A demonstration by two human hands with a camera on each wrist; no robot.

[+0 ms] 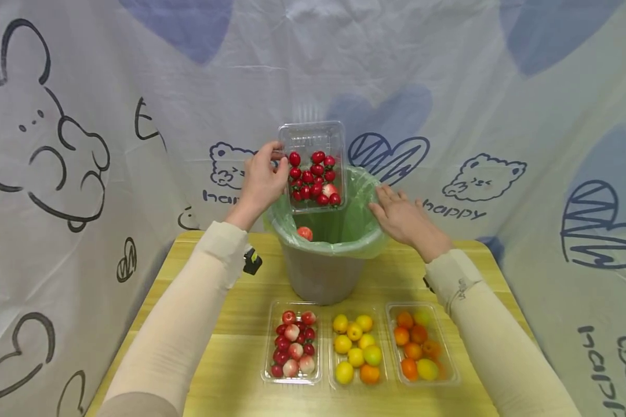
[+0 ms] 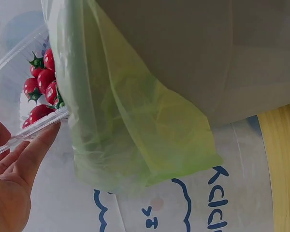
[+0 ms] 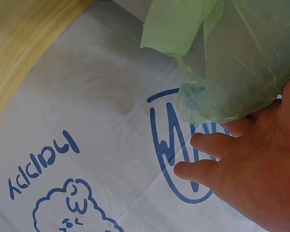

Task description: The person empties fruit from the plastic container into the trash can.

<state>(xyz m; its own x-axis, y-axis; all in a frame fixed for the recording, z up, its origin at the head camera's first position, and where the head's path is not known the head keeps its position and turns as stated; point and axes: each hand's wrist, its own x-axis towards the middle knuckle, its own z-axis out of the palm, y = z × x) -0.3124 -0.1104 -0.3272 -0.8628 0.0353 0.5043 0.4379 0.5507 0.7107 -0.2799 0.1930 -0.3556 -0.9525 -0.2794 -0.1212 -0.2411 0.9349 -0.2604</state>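
Note:
My left hand (image 1: 263, 178) grips the left edge of a clear plastic box (image 1: 310, 134) above the bin's mouth. Tilted toward me, the box holds several cherry tomatoes (image 1: 317, 170) and one pale pink-red fruit (image 1: 329, 190). In the left wrist view, thumb and fingers pinch the box rim (image 2: 38, 124). My right hand (image 1: 404, 217) lies with extended fingers at the right rim of the grey bin (image 1: 320, 275). A green bag (image 1: 339, 249) lines the bin and folds over its rim. Inside the bag shows a pinkish-red fruit (image 1: 305, 233).
On the wooden table (image 1: 229, 347), before the bin, stand three clear boxes: one with red and pink fruits (image 1: 294, 350), one with mostly yellow fruits (image 1: 355, 356), one with orange and yellow-green fruits (image 1: 414, 350). A printed cloth (image 1: 271, 69) hangs close behind and at both sides.

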